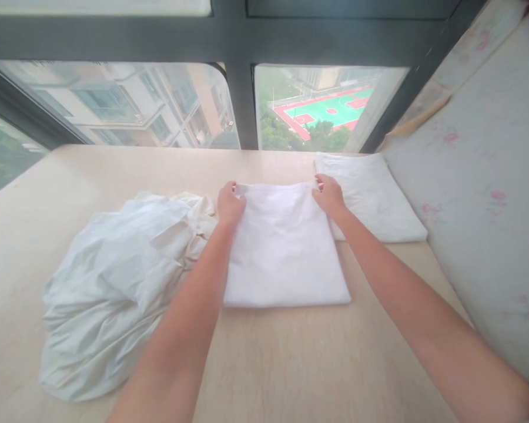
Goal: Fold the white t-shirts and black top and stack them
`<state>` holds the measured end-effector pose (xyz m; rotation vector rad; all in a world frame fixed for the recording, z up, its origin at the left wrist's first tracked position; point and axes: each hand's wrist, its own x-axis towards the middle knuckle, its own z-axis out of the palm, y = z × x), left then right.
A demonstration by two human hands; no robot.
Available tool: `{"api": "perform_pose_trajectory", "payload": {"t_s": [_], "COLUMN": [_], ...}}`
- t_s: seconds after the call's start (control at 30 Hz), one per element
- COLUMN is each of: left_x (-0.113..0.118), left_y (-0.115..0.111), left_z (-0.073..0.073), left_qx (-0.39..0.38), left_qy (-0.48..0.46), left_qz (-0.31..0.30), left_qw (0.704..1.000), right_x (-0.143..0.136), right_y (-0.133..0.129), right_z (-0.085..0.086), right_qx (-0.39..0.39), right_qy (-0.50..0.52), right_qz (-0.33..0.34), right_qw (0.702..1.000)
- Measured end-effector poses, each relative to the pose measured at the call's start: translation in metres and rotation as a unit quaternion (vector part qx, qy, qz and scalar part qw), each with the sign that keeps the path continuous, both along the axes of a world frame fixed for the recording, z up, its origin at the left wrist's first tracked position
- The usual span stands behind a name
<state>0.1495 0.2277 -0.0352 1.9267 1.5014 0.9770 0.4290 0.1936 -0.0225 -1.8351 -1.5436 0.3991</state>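
Note:
A white cloth, folded into a flat rectangle, lies on the pale wooden surface in front of me. My left hand pinches its far left corner between thumb and fingers. At the far right corner, my right hand grips the same edge in the same way. Beyond my right hand sits a second folded white cloth, partly behind the hand and forearm. To the left is a loose, rumpled heap of off-white fabric, with my left forearm passing over its right side.
A dark window frame borders the surface at the back, with buildings and a sports court visible far below through the glass. A wall with pale floral covering rises along the right side.

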Motion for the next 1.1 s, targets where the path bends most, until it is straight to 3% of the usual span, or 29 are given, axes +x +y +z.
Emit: {"api": "perform_pose_trajectory", "payload": {"t_s": [0.07,0.13,0.3,0.43,0.53,0.67,0.93,1.1], "left_x": [0.001,-0.002,-0.025,-0.046,-0.057,-0.066,-0.07,-0.065], "left_y": [-0.019,-0.054,-0.162,-0.219,-0.235,-0.239,-0.242,-0.242], "left_z": [0.001,0.001,-0.005,-0.007,-0.005,0.0,0.016,0.011], "left_qx": [-0.007,-0.017,-0.033,-0.074,-0.106,-0.187,-0.27,-0.257], "left_qy": [0.026,0.046,0.095,0.016,-0.102,-0.207,-0.241,-0.226], "left_qz": [0.068,0.111,0.112,0.125,0.144,0.149,0.069,0.045], "left_qw": [0.997,0.993,0.989,0.989,0.978,0.949,0.929,0.938], "right_x": [-0.001,-0.001,0.002,0.002,0.002,-0.002,-0.004,-0.008], "right_y": [-0.028,-0.068,-0.187,-0.248,-0.264,-0.268,-0.265,-0.263], "right_z": [-0.002,-0.007,-0.027,-0.033,-0.036,-0.035,-0.021,-0.023], "right_qx": [0.017,0.025,-0.06,-0.086,-0.089,-0.095,-0.152,-0.163], "right_qy": [-0.002,0.01,0.084,0.161,0.218,0.282,0.344,0.352], "right_qz": [-0.017,-0.038,-0.089,-0.094,-0.093,-0.069,-0.041,0.011], "right_qw": [1.0,0.999,0.991,0.979,0.968,0.952,0.926,0.922]}}
